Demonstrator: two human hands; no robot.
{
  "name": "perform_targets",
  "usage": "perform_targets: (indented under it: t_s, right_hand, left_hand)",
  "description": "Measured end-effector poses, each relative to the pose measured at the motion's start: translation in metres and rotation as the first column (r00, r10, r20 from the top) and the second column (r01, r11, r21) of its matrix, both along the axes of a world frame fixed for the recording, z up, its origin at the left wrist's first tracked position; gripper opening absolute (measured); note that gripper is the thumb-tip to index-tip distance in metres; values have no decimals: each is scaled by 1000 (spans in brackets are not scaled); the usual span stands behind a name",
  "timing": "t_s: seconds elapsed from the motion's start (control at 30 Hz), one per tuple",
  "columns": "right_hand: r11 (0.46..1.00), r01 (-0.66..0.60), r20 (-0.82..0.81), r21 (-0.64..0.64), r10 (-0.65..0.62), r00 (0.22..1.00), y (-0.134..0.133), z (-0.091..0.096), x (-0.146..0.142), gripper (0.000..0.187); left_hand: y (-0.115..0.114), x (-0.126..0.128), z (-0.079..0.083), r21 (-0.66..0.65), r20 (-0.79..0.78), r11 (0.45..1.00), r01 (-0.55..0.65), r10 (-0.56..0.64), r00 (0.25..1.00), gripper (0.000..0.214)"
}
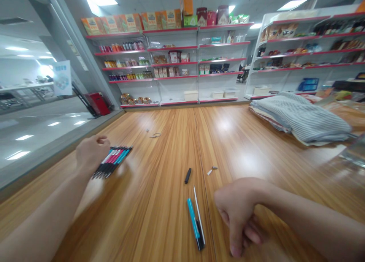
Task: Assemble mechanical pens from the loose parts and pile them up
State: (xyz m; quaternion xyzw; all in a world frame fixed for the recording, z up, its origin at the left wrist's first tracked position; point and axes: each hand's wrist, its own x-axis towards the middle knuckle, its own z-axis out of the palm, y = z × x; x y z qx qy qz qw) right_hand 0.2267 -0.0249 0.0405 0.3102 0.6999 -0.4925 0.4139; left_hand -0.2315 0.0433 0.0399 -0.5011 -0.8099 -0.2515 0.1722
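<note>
One slim blue pen barrel with a black clip end (193, 215) lies on a wood-grain bench (165, 159) between a person's bare left hand (92, 152) and bare right hand (242, 212), nearer the right. Its long axis runs away from the person, the blue end pointing toward the white, red-edged shelves (173, 78) and slightly left, the clip end toward the person. A thin white refill (197, 201) lies close along its right side, nearly parallel. Beyond, a short black cylindrical grip (188, 175) slants with its far end to the right, near a small metallic cone-shaped tip (214, 167). The left hand is curled at a row of blue, pink and black pens (115, 159), their narrow tips pointing near and left; whether it grasps one cannot be told. The right hand is bent, fingers folded and pointing down toward the bench; any hold is hidden. A folded striped grey cloth (308, 114) lies at far right.
</note>
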Motion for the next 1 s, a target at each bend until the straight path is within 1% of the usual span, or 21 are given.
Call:
perform_targets:
  t_s: [0.03,0.07,0.1,0.13,0.2,0.23,0.27,0.3,0.33,0.37,0.43,0.47,0.53,0.57,0.63,0.7,0.73,0.8,0.9,1.0]
  right_hand:
    - [1000,14,-17,2,-14,1000,3,0,1,35]
    - [1000,26,-33,0,-26,999,5,1,2,36]
    - [999,32,-46,-4,-32,998,7,1,2,36]
    - [999,32,-55,-7,-32,998,8,2,3,36]
    - [1000,4,-70,12,-3,998,7,3,3,36]
    - [999,-25,-71,38,28,997,5,4,2,36]
    - [996,-60,-69,72,65,996,1,4,1,37]
    - [989,-96,-66,112,104,992,-3,5,-1,37]
    - [980,-126,-68,152,138,988,-8,5,-2,39]
    - [970,-141,-85,199,160,983,-12,5,-4,40]
    - [950,-126,-152,286,175,973,-18,5,-5,42]
    - [946,-107,-186,305,169,968,-18,4,-5,42]
    - [958,-59,-238,279,128,963,-11,3,-2,41]
    - [968,-26,-256,251,92,962,-6,1,0,41]
    - [973,75,-297,220,-7,955,7,-2,4,42]
    - [959,208,-336,192,-135,932,17,-5,7,42]
    - [941,277,-362,195,-193,912,20,-7,7,42]
    - [890,391,-426,233,-268,864,22,-10,6,40]
    - [813,485,-542,321,-263,798,17,-14,3,37]
    - [761,522,-619,385,-207,757,11,-18,-1,38]
  left_hand:
    - [-2,27,4,39,2,992,122,-122,993,30]
    - [-5,57,8,58,8,966,253,-254,967,29]
    - [-10,89,9,88,21,929,361,-364,931,29]
    - [-16,122,7,114,34,883,455,-462,886,27]
    - [-30,182,-2,107,49,757,645,-652,757,23]
    - [-38,205,-9,91,67,707,702,-707,704,22]
    - [-45,224,-17,78,98,680,729,-733,673,22]
    - [-51,237,-25,56,132,667,743,-742,657,25]
    - [-55,244,-33,22,164,657,753,-746,646,26]
    - [-58,248,-39,-5,188,652,758,-744,641,28]
    - [-60,247,-47,-25,231,674,739,-715,660,32]
    - [-60,244,-48,-27,251,688,725,-697,671,33]
    - [-59,239,-47,-31,278,703,710,-677,682,34]
    - [-59,238,-45,-41,277,691,722,-686,673,34]
    - [-60,236,-41,-75,246,629,774,-740,626,30]
    - [-61,235,-37,-113,210,549,828,-802,560,24]
    - [-61,234,-35,-129,204,514,848,-823,529,22]
    - [-61,232,-33,-144,212,465,874,-848,486,19]
    - [-62,228,-31,-158,218,399,903,-878,426,20]
    - [-66,226,-29,-164,204,351,922,-902,380,22]
